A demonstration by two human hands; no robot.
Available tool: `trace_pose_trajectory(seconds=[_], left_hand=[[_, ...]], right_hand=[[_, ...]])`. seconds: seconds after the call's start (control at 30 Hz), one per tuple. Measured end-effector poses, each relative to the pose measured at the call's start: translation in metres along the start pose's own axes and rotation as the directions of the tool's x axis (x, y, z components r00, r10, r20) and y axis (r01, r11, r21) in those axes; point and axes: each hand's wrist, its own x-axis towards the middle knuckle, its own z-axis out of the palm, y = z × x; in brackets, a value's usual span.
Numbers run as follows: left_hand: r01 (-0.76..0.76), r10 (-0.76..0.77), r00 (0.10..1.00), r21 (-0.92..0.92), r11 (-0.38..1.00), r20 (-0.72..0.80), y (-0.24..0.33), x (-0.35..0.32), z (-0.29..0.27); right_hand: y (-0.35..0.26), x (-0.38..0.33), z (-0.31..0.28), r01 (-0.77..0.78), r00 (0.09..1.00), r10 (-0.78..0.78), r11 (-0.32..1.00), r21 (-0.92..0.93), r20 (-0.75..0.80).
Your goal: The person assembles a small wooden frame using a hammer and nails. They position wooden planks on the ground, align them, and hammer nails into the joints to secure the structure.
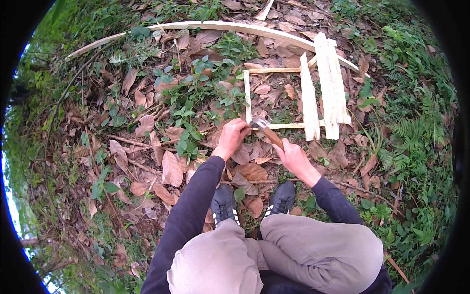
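My right hand (295,160) is wrapped round the wooden handle of a hammer (270,134). The hammer's metal head is over the near left corner of a frame of thin pale wood strips (247,90) lying on the leaves. At that same corner my left hand (232,137) is closed in a pinch, fingertips close to the hammer head. What it pinches is too small or hidden to make out. Across the frame's right side lie a pointed pale slat (309,100) and, beside it, several longer slats (327,83) close together.
A long curved-looking pale strip (230,27) stretches across the ground beyond the frame. Dry brown leaves (171,169) and low green plants cover the ground, with ferns (411,137) to the right. My dark shoes (281,196) are just below my hands.
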Motion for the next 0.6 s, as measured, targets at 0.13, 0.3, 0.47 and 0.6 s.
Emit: trace_pose_trajectory(seconds=[0.13, 0.3, 0.47, 0.6], left_hand=[[-0.002, 0.002, 1.000, -0.035, 0.999, -0.001, 0.003, 0.001, 0.001], [-0.011, 0.011, 1.000, 0.017, 1.000, 0.003, 0.002, 0.000, 0.001], [-0.012, 0.012, 1.000, -0.012, 1.000, -0.023, 0.001, -0.001, 0.003], [-0.014, 0.014, 1.000, 0.004, 1.000, 0.000, -0.003, 0.000, 0.002]], right_hand=[[-0.006, -0.004, -0.004, 0.024, 0.994, -0.014, 0.996, 0.089, -0.104], [-0.009, -0.003, -0.004, -0.056, 0.998, 0.056, 0.998, 0.033, 0.003], [-0.016, -0.007, -0.002, 0.040, 0.988, -0.021, 0.992, 0.119, -0.156], [-0.006, 0.000, -0.001, -0.065, 0.998, 0.064, 0.997, 0.029, 0.020]])
